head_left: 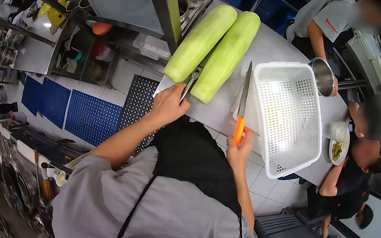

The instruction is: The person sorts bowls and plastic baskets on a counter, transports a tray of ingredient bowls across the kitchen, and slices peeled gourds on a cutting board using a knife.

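Two long pale-green peeled gourds lie side by side on the steel table (pixel 229 120): the left gourd (pixel 200 44) and the right gourd (pixel 225 58). My left hand (pixel 171 102) is closed round the handle of a metal peeler (pixel 189 83), whose head lies between the near ends of the gourds. My right hand (pixel 240 146) grips the orange handle of a knife (pixel 245 95). Its long blade points away from me, between the right gourd and a white perforated basket (pixel 315 155). No food shows inside the basket.
A co-worker (pixel 320 25) at the far right holds a steel pot (pixel 322 77). Other people stand along the right side, near a plate of food (pixel 337 150). A steel shelf post (pixel 161 4) rises at the table's left. Black matting (pixel 139 96) covers some floor.
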### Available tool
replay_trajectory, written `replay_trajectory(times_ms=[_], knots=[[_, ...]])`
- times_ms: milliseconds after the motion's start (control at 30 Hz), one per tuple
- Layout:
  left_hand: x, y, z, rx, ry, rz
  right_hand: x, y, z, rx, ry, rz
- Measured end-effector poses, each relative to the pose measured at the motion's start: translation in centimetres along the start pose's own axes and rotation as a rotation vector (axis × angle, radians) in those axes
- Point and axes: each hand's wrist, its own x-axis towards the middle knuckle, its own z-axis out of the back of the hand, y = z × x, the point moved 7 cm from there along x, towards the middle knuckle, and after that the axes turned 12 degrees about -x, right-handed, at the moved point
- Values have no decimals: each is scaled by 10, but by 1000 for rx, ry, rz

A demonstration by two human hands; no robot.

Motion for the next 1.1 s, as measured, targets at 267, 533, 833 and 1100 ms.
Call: replay_trajectory(times_ms=[267,533,833,1100], knots=[[-21,2,0,9,-72,-62,-18,43,24,-105,-131,329],[2,-60,-4,-146,-78,-458,-37,74,69,-94,-29,227],[29,-139,-91,-481,283,-530,-60,66,131,-49,-284,140],[36,-137,-102,-557,277,-492,-76,34,136,14,-243,18]])
